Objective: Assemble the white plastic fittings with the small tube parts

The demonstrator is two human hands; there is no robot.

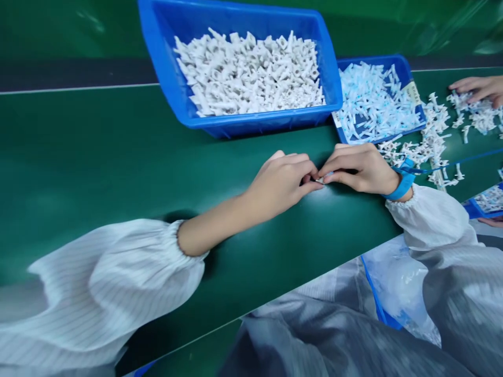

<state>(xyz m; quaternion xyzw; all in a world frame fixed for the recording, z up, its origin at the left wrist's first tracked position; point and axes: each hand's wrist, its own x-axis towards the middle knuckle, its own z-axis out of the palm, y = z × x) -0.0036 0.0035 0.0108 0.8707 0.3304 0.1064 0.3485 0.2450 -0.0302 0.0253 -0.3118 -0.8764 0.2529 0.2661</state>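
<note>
My left hand point(283, 179) and my right hand point(356, 168) meet over the green work surface, fingertips almost touching. Between them is a small white plastic part point(321, 180), mostly covered by the fingers. Thumb and fingers of each hand are pinched on it, and a pale bluish bit shows at the right fingertips. Just behind stands a large blue bin point(271, 116) heaped with white plastic fittings point(251, 73). Beyond my right hand, a shallower blue tray point(398, 65) holds thin light-blue and white pieces point(373, 99).
Loose white fittings with light-blue pieces point(432, 125) lie in a pile right of the tray. A co-worker's hand point(479, 89) rests on another pile at the far right. A blue cord point(463, 161) runs from my right wristband point(403, 183). A clear plastic bag point(404, 277) hangs below the table edge.
</note>
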